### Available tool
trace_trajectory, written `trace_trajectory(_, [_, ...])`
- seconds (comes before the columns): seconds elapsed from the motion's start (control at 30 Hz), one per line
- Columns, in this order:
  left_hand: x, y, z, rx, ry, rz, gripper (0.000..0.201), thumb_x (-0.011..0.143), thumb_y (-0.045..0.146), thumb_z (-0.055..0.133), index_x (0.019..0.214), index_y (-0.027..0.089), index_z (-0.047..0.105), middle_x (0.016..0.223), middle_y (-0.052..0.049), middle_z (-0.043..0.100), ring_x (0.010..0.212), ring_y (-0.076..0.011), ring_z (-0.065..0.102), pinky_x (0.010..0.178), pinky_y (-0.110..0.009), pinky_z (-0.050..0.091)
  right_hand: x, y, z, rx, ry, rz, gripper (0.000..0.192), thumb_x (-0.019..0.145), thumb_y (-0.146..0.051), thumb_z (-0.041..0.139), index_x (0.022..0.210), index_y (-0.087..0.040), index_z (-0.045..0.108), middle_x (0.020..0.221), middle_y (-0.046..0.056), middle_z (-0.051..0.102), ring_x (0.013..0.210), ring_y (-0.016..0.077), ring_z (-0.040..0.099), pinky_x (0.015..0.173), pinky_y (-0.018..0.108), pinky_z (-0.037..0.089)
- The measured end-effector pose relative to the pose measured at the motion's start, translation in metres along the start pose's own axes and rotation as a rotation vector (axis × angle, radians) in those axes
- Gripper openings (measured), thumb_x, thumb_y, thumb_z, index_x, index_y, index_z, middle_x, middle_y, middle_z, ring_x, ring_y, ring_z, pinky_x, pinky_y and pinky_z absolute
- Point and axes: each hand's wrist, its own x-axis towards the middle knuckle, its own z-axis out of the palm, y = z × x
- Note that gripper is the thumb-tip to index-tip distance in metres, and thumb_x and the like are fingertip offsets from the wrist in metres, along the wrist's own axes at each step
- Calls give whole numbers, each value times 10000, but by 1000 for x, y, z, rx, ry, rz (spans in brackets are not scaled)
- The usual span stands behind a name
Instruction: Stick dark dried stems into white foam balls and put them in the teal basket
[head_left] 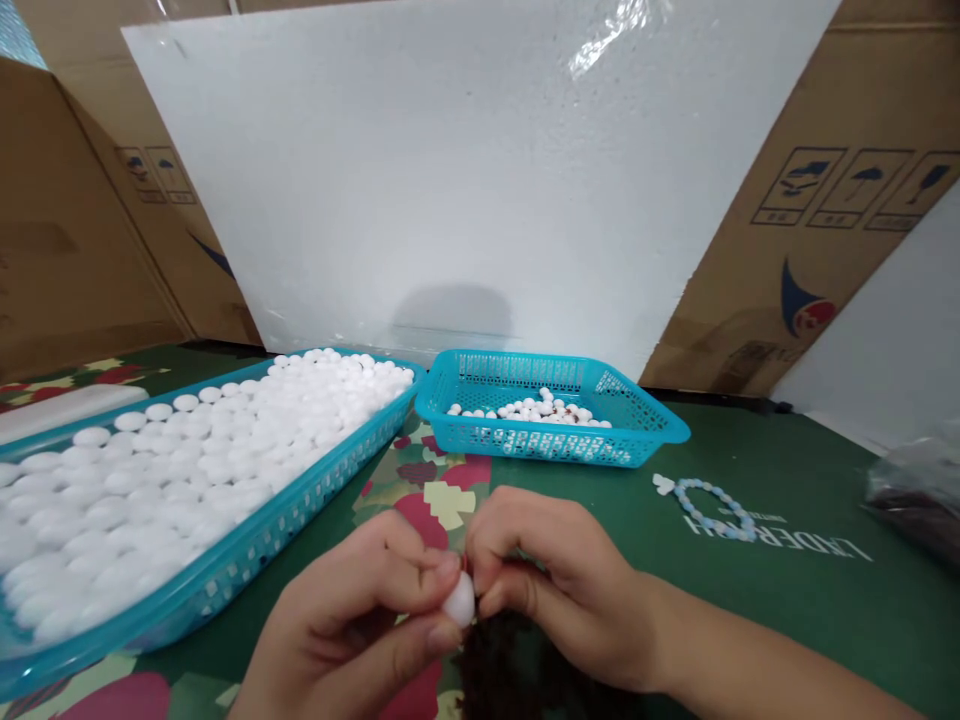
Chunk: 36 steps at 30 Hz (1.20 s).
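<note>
White ball (459, 603) pinched between both hands' fingertips (444, 572)

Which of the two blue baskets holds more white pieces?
The long basket on the left: white pieces fill it edge to edge. The smaller basket behind the hands holds only one thin layer in its middle.

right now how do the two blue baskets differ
The left basket is long and nearly full of white discs; the small basket behind the hands is shorter and holds only a thin layer of white beads. The left one runs past the frame edge; the small one shows whole. Both are turquoise mesh plastic.
</note>
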Motion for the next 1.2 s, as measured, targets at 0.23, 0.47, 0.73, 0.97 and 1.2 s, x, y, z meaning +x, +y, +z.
trace_trajectory(0.23, [1,0,0,-16,13,25,100,541,109,581,526,205,604,492,15,491,450,-88,473,389,-143,387,-3,3,3,3,-1,31,323,806,-351,275,560,-166,373,540,9,473,509,78,450,480,145,377])
trace_trajectory(0.47, [6,1,6,-75,32,-49,148,504,60,577,411,175,566,433,32,461,407,-63,430,369,-128,345,-4,4,6,-75,26,-39,284,810,-275,317,559,-162,385,516,-4,467,485,67,438,448,129,362])
trace_trajectory(0.73, [5,5,7,-127,17,-40,194,458,18,604,395,201,585,419,31,521,410,-84,476,389,-142,378,-6,2,3,-48,-24,-200,216,809,-140,297,614,-156,387,555,1,457,523,67,432,475,135,377])
trace_trajectory(0.97, [7,0,4,-108,-16,41,204,456,-7,604,434,195,593,450,38,542,425,-74,491,403,-127,390,-9,4,3,-137,-93,-88,184,778,-114,328,602,-161,360,551,-5,454,470,66,436,393,138,362])
trace_trajectory(1.2, [8,-4,8,-97,-62,19,201,429,0,622,346,147,512,417,34,513,401,-71,472,382,-127,379,-3,-4,-1,-429,-239,140,179,716,-109,369,551,-171,342,500,-34,405,440,72,425,369,152,331])
